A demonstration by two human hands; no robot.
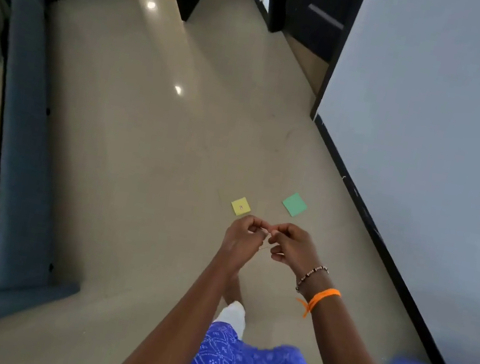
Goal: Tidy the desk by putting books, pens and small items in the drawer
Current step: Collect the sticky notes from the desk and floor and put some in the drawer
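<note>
The floor (142,149) is shiny and tan, with a grey wall (433,119) on your right. A yellow note (240,206) and a green note (294,204) lie on it, just past your hands. Your left hand (244,236) and right hand (291,244) meet with curled fingers, pinching something thin, too small to tell.

A yellow note (240,206) and a green note (294,204), both small paper squares, are seen lying flat on the floor, near each other but apart. A small mark is borne at the yellow one's centre. The green one is turned cornerwise.
</note>
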